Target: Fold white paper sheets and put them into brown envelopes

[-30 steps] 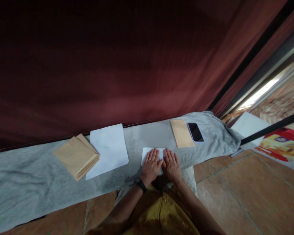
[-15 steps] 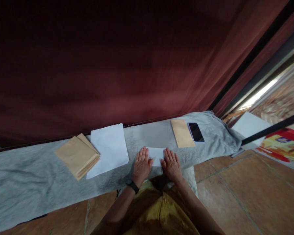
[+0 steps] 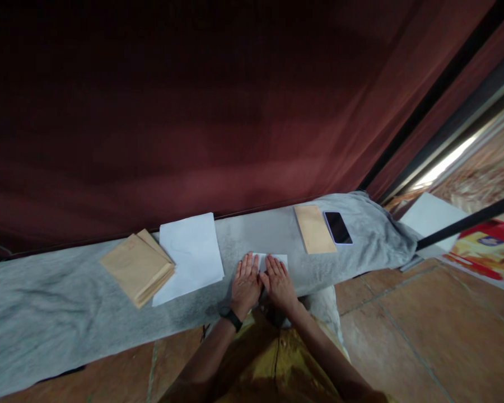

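A small folded white paper (image 3: pixel 282 258) lies on the grey cloth in front of me, mostly covered by my hands. My left hand (image 3: pixel 246 284) rests flat on its left part, fingers stretched out; a black band is on that wrist. Close beside it, my right hand (image 3: pixel 278 282) lies flat over the middle of the paper, fingers extended. The paper's top edge and right corner show past my fingertips. To the left is a stack of white sheets (image 3: pixel 193 254), partly overlapped by a pile of brown envelopes (image 3: pixel 136 268).
One brown envelope (image 3: pixel 316 229) lies to the right, next to a phone (image 3: pixel 338 228). Grey cloth (image 3: pixel 46 313) covers the narrow bench. A dark red curtain (image 3: pixel 193 140) hangs behind it. A red and yellow box (image 3: pixel 491 249) stands on the tiled floor at the right.
My right hand has slid left across the paper, from its right edge to close beside my left hand. The left hand stays on the paper's left part.
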Action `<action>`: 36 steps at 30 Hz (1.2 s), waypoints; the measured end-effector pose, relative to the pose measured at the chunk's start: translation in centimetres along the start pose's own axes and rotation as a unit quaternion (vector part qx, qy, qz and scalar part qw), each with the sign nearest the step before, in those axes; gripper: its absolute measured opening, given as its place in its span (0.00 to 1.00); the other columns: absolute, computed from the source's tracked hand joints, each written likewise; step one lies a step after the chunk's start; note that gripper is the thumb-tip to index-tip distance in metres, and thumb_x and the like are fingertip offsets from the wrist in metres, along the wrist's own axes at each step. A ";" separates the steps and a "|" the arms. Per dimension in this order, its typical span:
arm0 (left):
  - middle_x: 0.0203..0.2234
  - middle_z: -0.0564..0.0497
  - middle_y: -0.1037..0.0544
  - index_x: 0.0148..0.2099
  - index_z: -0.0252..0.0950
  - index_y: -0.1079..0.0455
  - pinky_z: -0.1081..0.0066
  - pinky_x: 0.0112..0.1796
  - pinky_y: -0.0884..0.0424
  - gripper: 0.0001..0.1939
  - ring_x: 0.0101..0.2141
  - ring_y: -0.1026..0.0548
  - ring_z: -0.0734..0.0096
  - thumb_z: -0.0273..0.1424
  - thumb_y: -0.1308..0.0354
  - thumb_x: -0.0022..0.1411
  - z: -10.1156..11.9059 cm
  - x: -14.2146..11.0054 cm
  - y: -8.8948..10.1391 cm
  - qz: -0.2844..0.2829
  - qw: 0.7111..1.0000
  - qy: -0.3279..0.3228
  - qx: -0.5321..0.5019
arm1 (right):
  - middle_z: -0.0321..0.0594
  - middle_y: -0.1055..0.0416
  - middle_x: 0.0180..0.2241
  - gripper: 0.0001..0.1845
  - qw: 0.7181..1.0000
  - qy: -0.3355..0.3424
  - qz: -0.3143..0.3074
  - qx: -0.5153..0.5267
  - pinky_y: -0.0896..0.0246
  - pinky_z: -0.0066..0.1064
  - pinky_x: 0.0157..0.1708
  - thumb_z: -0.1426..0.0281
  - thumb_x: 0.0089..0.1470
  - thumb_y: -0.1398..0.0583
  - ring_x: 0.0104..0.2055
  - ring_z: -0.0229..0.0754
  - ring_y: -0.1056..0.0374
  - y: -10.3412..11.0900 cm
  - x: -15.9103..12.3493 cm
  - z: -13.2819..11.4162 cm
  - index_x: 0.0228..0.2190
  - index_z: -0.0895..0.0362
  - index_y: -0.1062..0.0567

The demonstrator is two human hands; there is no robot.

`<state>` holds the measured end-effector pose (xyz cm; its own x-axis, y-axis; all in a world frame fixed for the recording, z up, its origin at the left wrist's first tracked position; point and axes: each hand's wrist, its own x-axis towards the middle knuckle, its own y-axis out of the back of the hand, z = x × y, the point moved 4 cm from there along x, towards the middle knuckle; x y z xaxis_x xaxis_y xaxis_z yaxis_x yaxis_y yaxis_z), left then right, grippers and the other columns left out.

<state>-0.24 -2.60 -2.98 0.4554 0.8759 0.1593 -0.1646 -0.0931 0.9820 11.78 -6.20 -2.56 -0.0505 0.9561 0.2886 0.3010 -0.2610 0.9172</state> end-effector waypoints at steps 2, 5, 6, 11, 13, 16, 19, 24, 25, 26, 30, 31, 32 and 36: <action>0.71 0.38 0.45 0.72 0.30 0.47 0.52 0.66 0.46 0.31 0.70 0.47 0.55 0.32 0.54 0.69 0.0 0.0 0.0 0.003 1.000 0.002 -0.001 | 0.53 0.38 0.66 0.29 1.000 -0.002 0.010 -0.011 0.49 0.46 0.67 0.62 0.70 0.53 0.69 0.50 0.44 -0.3 -0.2 0.1 0.67 0.63 0.40; 0.71 0.38 0.46 0.72 0.29 0.47 0.52 0.67 0.47 0.31 0.70 0.47 0.55 0.33 0.54 0.70 0.1 0.0 0.0 0.006 1.000 0.006 -0.005 | 0.52 0.40 0.67 0.30 0.999 -0.007 0.016 -0.032 0.51 0.46 0.67 0.60 0.71 0.52 0.69 0.50 0.44 -0.3 -0.8 1.0 0.67 0.62 0.40; 0.71 0.38 0.46 0.72 0.29 0.47 0.51 0.67 0.47 0.31 0.70 0.46 0.55 0.34 0.54 0.70 0.1 0.0 0.1 0.007 1.000 0.008 -0.007 | 0.52 0.40 0.67 0.30 0.999 -0.009 0.016 -0.037 0.51 0.46 0.67 0.60 0.71 0.52 0.69 0.51 0.45 -0.2 -1.0 1.4 0.67 0.62 0.40; 0.70 0.39 0.44 0.73 0.32 0.48 0.50 0.66 0.46 0.32 0.69 0.46 0.55 0.40 0.55 0.72 0.1 0.0 0.1 0.024 0.999 0.016 -0.022 | 0.52 0.42 0.68 0.32 0.998 -0.012 0.022 -0.051 0.52 0.48 0.67 0.59 0.71 0.53 0.70 0.51 0.46 0.2 -1.6 2.9 0.69 0.60 0.46; 0.70 0.38 0.43 0.73 0.32 0.50 0.50 0.66 0.46 0.33 0.69 0.46 0.55 0.41 0.55 0.72 0.0 -0.1 0.1 0.029 0.999 0.023 -0.022 | 0.53 0.42 0.68 0.32 0.998 -0.016 0.027 -0.056 0.53 0.48 0.67 0.59 0.71 0.53 0.70 0.52 0.45 0.3 -1.8 3.2 0.70 0.61 0.47; 0.69 0.37 0.43 0.73 0.29 0.50 0.50 0.66 0.45 0.34 0.69 0.45 0.54 0.42 0.56 0.72 -0.3 -0.3 0.2 0.029 0.999 0.034 -0.015 | 0.53 0.43 0.68 0.33 0.997 -0.020 0.031 -0.062 0.53 0.48 0.67 0.59 0.71 0.53 0.69 0.52 0.45 0.4 -2.2 3.7 0.70 0.61 0.47; 0.69 0.36 0.41 0.73 0.28 0.50 0.51 0.66 0.45 0.34 0.69 0.44 0.54 0.43 0.58 0.72 -0.6 -0.7 0.5 0.030 0.999 0.038 -0.008 | 0.53 0.44 0.68 0.32 0.997 -0.022 0.032 -0.065 0.53 0.49 0.67 0.59 0.71 0.53 0.70 0.53 0.46 0.6 -2.5 4.1 0.69 0.61 0.47; 0.68 0.37 0.39 0.73 0.29 0.50 0.51 0.66 0.45 0.33 0.68 0.42 0.55 0.42 0.58 0.73 -1.0 -1.1 0.9 0.039 0.998 0.044 -0.004 | 0.54 0.43 0.68 0.33 0.997 -0.028 0.033 -0.065 0.52 0.51 0.66 0.59 0.70 0.53 0.70 0.53 0.46 0.9 -3.0 4.8 0.70 0.60 0.48; 0.68 0.37 0.39 0.73 0.29 0.50 0.50 0.66 0.45 0.33 0.68 0.42 0.55 0.42 0.58 0.73 -1.1 -1.1 1.0 0.038 0.998 0.047 -0.002 | 0.53 0.43 0.68 0.33 0.997 -0.029 0.034 -0.066 0.52 0.50 0.66 0.59 0.70 0.53 0.69 0.53 0.45 1.0 -3.0 4.9 0.70 0.60 0.47; 0.68 0.37 0.39 0.73 0.29 0.50 0.50 0.66 0.45 0.33 0.68 0.42 0.55 0.41 0.58 0.73 -1.1 -1.2 1.0 0.036 0.998 0.049 -0.001 | 0.53 0.43 0.68 0.33 0.997 -0.029 0.035 -0.068 0.52 0.50 0.66 0.59 0.70 0.53 0.69 0.53 0.45 1.0 -3.1 4.9 0.70 0.60 0.47; 0.68 0.37 0.39 0.72 0.28 0.47 0.50 0.66 0.44 0.32 0.68 0.43 0.55 0.39 0.59 0.73 -1.5 -1.5 1.1 0.027 0.998 0.049 0.002 | 0.52 0.43 0.68 0.32 0.996 -0.031 0.034 -0.075 0.52 0.49 0.66 0.59 0.70 0.53 0.69 0.54 0.45 1.0 -3.2 5.0 0.69 0.60 0.45; 0.68 0.37 0.39 0.71 0.28 0.46 0.51 0.66 0.44 0.31 0.68 0.43 0.55 0.39 0.59 0.73 -1.7 -1.6 1.2 0.027 0.999 0.045 0.001 | 0.51 0.43 0.68 0.32 0.996 -0.032 0.033 -0.076 0.52 0.49 0.66 0.59 0.70 0.53 0.69 0.54 0.45 1.0 -3.2 5.0 0.68 0.61 0.44; 0.68 0.38 0.39 0.71 0.28 0.45 0.51 0.65 0.43 0.30 0.68 0.43 0.55 0.39 0.59 0.73 -1.8 -1.8 1.3 0.025 0.999 0.039 -0.002 | 0.51 0.43 0.68 0.32 0.996 -0.032 0.032 -0.078 0.52 0.49 0.66 0.59 0.70 0.53 0.69 0.55 0.45 1.0 -3.2 5.0 0.68 0.61 0.43; 0.68 0.43 0.37 0.68 0.35 0.39 0.50 0.66 0.43 0.26 0.68 0.41 0.57 0.37 0.57 0.73 -2.1 -2.5 1.7 0.000 0.999 -0.032 -0.015 | 0.52 0.42 0.68 0.32 0.996 -0.033 0.031 -0.075 0.53 0.49 0.66 0.58 0.70 0.53 0.68 0.55 0.44 1.1 -3.1 5.0 0.67 0.62 0.41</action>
<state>-3.48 -3.97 -1.91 0.5106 0.8435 0.1670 -0.1899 -0.0788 0.9786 16.98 -8.79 -3.85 0.0287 0.9433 0.3308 0.1557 -0.3311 0.9307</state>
